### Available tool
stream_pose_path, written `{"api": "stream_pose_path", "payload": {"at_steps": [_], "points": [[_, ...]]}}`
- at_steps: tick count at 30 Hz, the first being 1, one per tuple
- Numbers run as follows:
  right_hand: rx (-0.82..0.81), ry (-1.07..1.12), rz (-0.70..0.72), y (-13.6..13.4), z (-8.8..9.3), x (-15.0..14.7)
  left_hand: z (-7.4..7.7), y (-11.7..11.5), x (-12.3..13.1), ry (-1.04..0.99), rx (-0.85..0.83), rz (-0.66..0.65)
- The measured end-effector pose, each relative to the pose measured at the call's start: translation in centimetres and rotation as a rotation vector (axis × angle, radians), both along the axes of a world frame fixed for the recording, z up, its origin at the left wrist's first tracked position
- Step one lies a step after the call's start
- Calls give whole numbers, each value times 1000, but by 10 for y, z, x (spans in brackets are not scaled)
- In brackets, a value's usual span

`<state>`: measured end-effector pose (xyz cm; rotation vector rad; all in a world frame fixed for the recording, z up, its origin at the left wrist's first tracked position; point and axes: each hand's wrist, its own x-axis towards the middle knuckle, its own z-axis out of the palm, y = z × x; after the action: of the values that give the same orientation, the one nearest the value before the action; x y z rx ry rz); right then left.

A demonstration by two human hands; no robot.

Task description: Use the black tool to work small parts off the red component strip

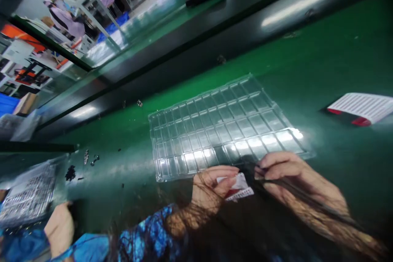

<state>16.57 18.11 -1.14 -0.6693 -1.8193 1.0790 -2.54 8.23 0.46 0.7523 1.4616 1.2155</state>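
Observation:
My left hand (pixel 211 186) is closed on a small white-and-red printed sheet (pixel 244 193), which shows beyond the fingertips. My right hand (pixel 287 170) is just to its right, thumb and fingers pinched together. Something small and dark seems to be at those fingertips, too blurred to name. Just beyond both hands lies a clear plastic tray (pixel 211 129), divided into rows of shallow rectangular compartments. Strands of hair hang in front of my forearms and hide part of the space below the hands.
A curled white sheet with rows of print and red patches (pixel 365 108) lies at right. At left, a co-worker's hand (pixel 61 225) is beside a filled clear tray (pixel 27 196). Small dark parts (pixel 70 173) lie scattered on the green surface (pixel 101 200). A metal rail (pixel 184 53) runs behind.

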Motion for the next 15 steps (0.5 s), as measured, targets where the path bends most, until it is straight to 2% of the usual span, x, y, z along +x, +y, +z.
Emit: {"api": "stream_pose_path", "payload": {"at_steps": [4,12,15], "points": [[-72,57,26,-5,10,3,4,0,3,-24,-37,-15],[50,0,108,2,23,-2,7,-1,3,-70,-59,-15],[44,-3,121,0,22,-2,8,-1,3,-82,-69,-13]]}}
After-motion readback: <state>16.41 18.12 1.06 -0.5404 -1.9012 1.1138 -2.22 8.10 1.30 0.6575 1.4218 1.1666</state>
